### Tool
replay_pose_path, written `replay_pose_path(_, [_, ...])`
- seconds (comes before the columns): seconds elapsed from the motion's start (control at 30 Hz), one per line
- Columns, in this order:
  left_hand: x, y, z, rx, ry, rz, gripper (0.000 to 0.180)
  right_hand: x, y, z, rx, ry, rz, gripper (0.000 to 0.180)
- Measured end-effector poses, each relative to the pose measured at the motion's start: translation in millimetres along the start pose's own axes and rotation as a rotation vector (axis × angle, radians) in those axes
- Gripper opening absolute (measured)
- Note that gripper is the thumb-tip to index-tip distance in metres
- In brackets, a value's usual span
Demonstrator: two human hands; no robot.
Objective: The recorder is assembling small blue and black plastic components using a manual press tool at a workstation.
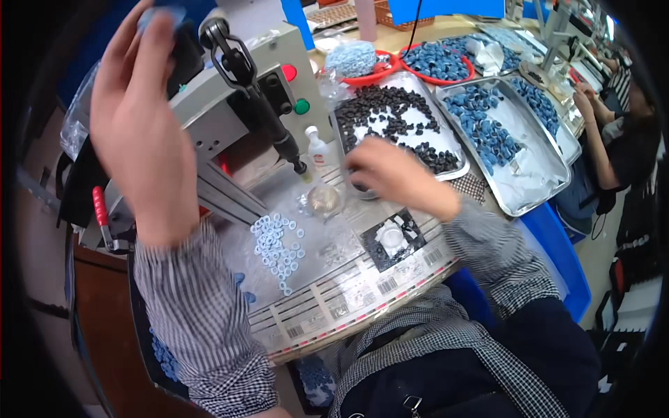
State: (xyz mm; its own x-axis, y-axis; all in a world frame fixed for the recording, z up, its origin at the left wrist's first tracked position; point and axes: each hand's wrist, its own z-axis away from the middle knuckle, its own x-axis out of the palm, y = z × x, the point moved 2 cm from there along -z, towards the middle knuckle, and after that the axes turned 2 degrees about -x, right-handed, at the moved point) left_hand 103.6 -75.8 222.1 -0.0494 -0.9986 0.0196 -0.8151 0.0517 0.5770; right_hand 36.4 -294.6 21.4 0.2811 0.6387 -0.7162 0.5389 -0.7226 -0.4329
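Observation:
My left hand [143, 132] is raised at the upper left beside the grey press machine [279, 49], its fingertips blurred and closed around a small blue piece [174, 12]. My right hand [397, 174] hovers by the near left corner of a metal tray [456, 169] of small black parts [383, 111]. Its fingers are curled together and smeared; what they hold, if anything, is hidden. Under it lies a dark square plate with a round white fixture [391, 237]. Light-blue rings [275, 244] are heaped on the table to the left, near a small clear round dish [323, 200].
A lever clamp [240, 70] with a black rod points down over the table. Behind the dish stands a white bottle [316, 145]. Another metal tray [519, 209] and a red basin [446, 82] hold blue parts. At the right, another person [613, 150] works.

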Motion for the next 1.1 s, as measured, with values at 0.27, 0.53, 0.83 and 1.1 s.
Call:
replay_pose_path(0.27, [-32,-59,203,-0.710,-0.194,0.124,0.028,-159,102,156,0.456,0.042,0.724,0.020])
replay_pose_path(0.53, [13,-120,229,-0.572,-0.311,-0.367,0.023,-118,5,29,0.074,0.165,0.330,0.024])
replay_pose_path(0.83, [13,-127,233,-0.483,-0.319,-0.550,0.024,-95,-75,-131,-0.121,0.302,-0.339,0.048])
replay_pose_path(1.1, [20,-133,240,-0.554,-0.259,-0.469,0.033,-133,-150,-151,-0.303,0.335,-0.564,0.052])
